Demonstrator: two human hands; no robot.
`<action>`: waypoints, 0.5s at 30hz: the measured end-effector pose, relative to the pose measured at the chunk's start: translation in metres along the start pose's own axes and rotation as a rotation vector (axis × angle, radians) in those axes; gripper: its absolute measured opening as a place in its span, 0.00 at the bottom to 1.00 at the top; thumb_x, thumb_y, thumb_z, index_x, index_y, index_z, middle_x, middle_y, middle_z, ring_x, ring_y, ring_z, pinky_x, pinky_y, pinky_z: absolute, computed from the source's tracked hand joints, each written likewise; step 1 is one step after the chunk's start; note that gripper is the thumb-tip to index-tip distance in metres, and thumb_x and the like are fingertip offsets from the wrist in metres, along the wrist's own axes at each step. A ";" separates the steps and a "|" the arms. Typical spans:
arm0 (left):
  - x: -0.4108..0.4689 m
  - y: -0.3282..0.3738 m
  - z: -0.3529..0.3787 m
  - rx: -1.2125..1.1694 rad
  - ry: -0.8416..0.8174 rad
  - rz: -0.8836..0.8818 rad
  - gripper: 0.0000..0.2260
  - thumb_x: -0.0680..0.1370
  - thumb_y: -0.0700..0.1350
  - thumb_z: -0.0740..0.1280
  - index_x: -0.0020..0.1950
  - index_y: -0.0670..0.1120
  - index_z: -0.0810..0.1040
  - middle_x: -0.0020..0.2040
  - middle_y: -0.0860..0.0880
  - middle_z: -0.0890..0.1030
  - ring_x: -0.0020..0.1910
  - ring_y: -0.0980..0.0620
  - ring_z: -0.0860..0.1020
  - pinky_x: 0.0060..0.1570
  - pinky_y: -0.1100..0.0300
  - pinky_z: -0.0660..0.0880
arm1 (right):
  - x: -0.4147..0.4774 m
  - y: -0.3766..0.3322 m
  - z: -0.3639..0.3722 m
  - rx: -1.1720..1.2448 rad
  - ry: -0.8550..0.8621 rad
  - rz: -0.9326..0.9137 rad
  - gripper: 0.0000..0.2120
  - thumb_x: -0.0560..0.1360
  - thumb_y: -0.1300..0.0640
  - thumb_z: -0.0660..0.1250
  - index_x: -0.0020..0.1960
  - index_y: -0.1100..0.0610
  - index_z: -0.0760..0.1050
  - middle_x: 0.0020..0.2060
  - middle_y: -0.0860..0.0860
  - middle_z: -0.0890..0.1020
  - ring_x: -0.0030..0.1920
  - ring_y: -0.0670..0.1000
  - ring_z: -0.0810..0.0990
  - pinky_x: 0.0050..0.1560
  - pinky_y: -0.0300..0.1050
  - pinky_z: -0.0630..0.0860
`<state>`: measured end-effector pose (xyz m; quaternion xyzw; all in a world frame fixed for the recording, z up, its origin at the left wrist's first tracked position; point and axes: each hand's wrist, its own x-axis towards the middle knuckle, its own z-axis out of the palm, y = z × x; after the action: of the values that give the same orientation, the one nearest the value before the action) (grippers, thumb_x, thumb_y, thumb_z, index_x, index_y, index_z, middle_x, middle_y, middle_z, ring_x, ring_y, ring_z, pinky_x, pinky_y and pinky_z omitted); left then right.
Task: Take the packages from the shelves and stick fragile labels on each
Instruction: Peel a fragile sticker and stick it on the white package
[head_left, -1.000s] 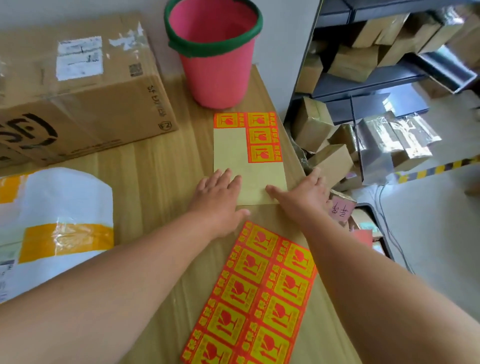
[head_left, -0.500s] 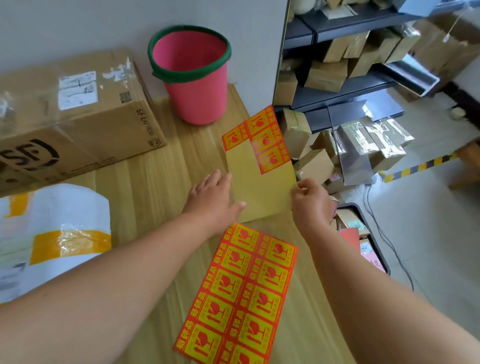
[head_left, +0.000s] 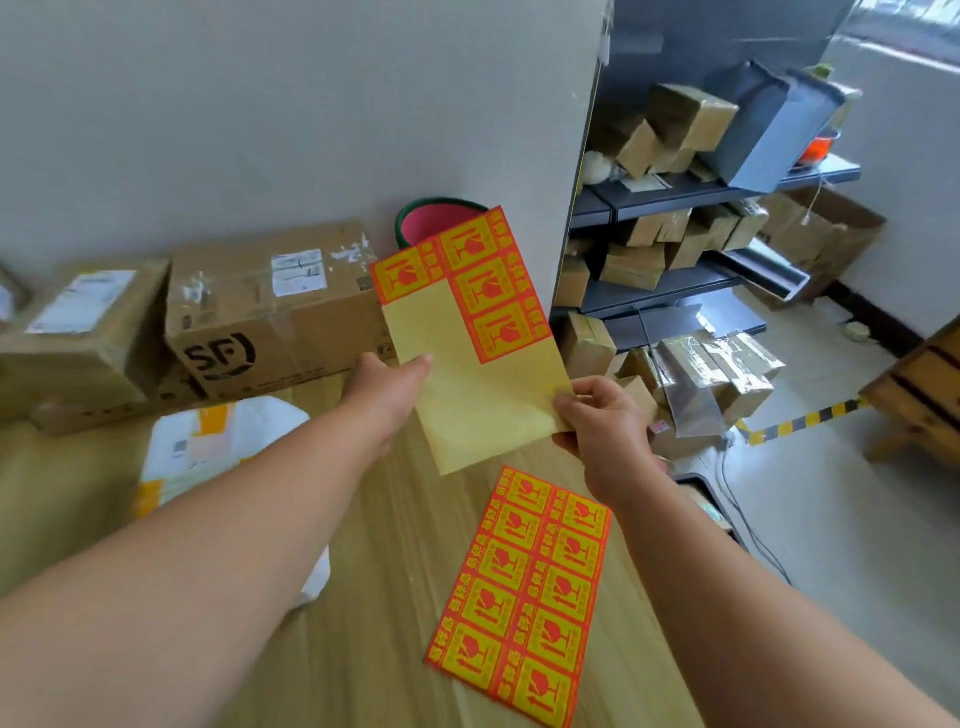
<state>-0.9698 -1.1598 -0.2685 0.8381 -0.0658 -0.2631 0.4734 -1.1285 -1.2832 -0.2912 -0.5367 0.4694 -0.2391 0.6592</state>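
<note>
A yellow backing sheet (head_left: 483, 395) with a few orange fragile labels left at its top is lifted off the wooden table (head_left: 374, 597). My right hand (head_left: 605, 431) pinches its lower right edge. My left hand (head_left: 387, 387) holds its left edge, thumb on the front. A full sheet of orange fragile labels (head_left: 524, 587) lies flat on the table below my hands. Small brown packages (head_left: 670, 124) fill the dark shelves (head_left: 691, 189) at the right.
A large SF cardboard box (head_left: 270, 306) and a second box (head_left: 78, 332) stand at the table's back. A white mailer bag (head_left: 218, 447) lies at left. A pink bucket (head_left: 436, 221) shows behind the sheet. Taped packages (head_left: 711, 369) are piled on the floor.
The partly used label sheet went from lying flat on the table to being lifted upright in both hands. The camera view tilted up toward the wall and shelves.
</note>
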 end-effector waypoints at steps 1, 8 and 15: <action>0.000 -0.001 -0.015 -0.069 0.024 0.000 0.32 0.78 0.54 0.65 0.76 0.43 0.56 0.73 0.42 0.64 0.70 0.41 0.65 0.58 0.52 0.64 | -0.013 -0.003 0.007 -0.004 -0.019 -0.011 0.03 0.77 0.63 0.66 0.48 0.57 0.76 0.48 0.53 0.80 0.48 0.53 0.81 0.42 0.44 0.81; -0.029 -0.011 -0.126 -0.388 0.142 0.060 0.13 0.74 0.42 0.67 0.58 0.44 0.76 0.52 0.43 0.81 0.51 0.42 0.79 0.47 0.53 0.75 | -0.096 -0.013 0.055 -0.062 -0.128 -0.130 0.07 0.76 0.65 0.66 0.41 0.56 0.75 0.43 0.57 0.80 0.41 0.53 0.79 0.37 0.46 0.80; -0.080 -0.032 -0.211 -0.412 0.132 0.227 0.08 0.74 0.35 0.63 0.41 0.48 0.76 0.43 0.46 0.82 0.42 0.44 0.80 0.48 0.47 0.78 | -0.160 -0.010 0.113 -0.456 0.036 -0.368 0.14 0.73 0.61 0.71 0.58 0.55 0.75 0.56 0.52 0.78 0.57 0.54 0.76 0.57 0.52 0.74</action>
<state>-0.9359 -0.9538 -0.1776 0.7265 -0.0734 -0.1607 0.6641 -1.0986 -1.1008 -0.2262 -0.7427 0.4173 -0.2527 0.4587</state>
